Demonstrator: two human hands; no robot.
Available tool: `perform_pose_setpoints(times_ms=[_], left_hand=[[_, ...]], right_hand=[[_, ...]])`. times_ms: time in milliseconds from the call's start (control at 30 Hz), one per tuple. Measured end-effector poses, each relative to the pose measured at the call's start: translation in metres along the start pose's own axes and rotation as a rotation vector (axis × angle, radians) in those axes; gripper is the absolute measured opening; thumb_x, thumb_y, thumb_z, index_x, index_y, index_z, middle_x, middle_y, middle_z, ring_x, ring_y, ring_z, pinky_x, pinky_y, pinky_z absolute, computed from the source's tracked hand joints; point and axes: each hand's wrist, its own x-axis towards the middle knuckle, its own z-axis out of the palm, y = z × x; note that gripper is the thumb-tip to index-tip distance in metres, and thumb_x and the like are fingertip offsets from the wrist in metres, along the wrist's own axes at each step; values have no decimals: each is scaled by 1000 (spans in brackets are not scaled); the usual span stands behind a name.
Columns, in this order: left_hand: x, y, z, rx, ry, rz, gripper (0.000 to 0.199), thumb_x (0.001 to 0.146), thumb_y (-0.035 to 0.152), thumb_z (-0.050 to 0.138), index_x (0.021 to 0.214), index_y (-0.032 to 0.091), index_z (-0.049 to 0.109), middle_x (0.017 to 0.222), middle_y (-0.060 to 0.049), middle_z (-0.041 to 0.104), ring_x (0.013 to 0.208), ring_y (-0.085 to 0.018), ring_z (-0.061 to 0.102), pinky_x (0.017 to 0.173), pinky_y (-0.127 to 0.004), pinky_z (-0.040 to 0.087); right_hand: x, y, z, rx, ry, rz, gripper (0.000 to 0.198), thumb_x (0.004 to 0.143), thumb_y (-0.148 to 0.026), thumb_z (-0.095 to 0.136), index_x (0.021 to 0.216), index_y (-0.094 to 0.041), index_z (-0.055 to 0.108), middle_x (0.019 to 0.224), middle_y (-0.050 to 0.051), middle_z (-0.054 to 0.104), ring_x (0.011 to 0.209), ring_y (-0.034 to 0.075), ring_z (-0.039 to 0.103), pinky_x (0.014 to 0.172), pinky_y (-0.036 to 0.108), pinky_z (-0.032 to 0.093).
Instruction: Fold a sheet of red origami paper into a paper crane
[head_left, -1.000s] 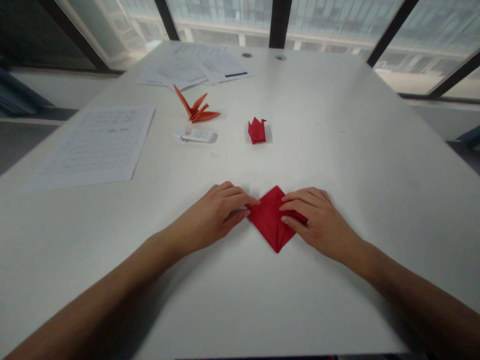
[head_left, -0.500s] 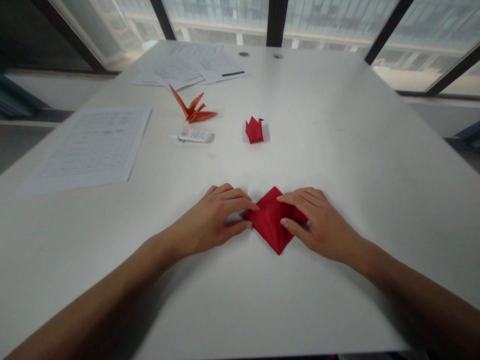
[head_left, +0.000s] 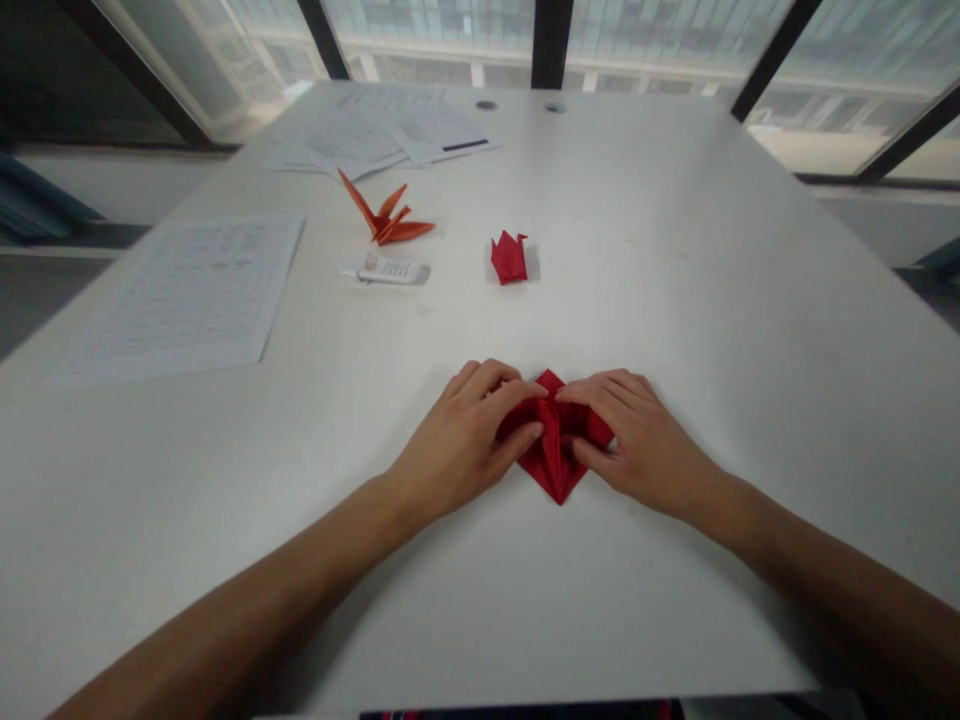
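A piece of red origami paper [head_left: 556, 470], folded into a diamond, lies on the white table in front of me. My left hand [head_left: 480, 425] grips its left flap, with the thumb and fingers folding it in toward the middle. On the other side, my right hand [head_left: 630, 430] holds the right flap between thumb and fingers. A raised crease runs down the middle of the paper to its near corner. Part of each side flap is hidden under my fingers.
Beyond my hands stands a small red paper crane [head_left: 509, 258]. Left of it are an orange paper crane [head_left: 390, 220] and a white glue tube [head_left: 391, 270]. Printed sheets [head_left: 187, 290] lie at the left, and more papers [head_left: 375, 130] at the back. Windows border the far edge.
My left hand has moved right, from the left corner toward the centre, bringing the left flap inward. The right hand stays nearly in place on its flap.
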Motion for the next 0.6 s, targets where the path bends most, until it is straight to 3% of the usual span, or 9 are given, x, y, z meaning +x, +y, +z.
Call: perform_pose_setpoints(times_ms=[233,333,467,600], left_hand=[[7,-2,-11,-6,-138,97,22,98,13,48,109,21,65,127,-8,60,116,-25,51,108,-45,41],[8,-3,-12,69,-172,80,17,100,21,48,105,21,64,125,-8,60,113,-26,50,104,-46,43],[10,1,-3,199,-128,30,24,105,37,45,105,20,62,120,-10,62,108,-28,52,95,-47,44],[11,9,8,357,-43,-46,23,103,38,49,108,18,60,116,-12,64,105,-31,52,88,-48,44]], right_hand=[[-3,0,0,-57,-8,-77,21,99,-25,62,117,-25,72,130,6,71,118,28,60,105,49,44],[-4,0,0,-54,-14,-84,21,100,-30,60,116,-25,73,131,6,71,118,29,59,106,51,44],[-4,-3,0,-34,-18,-52,24,100,-38,62,118,-25,72,131,7,71,119,30,58,107,52,44],[-6,-7,5,-73,-4,-29,30,95,-44,69,116,-23,69,132,8,70,121,32,57,108,54,44]])
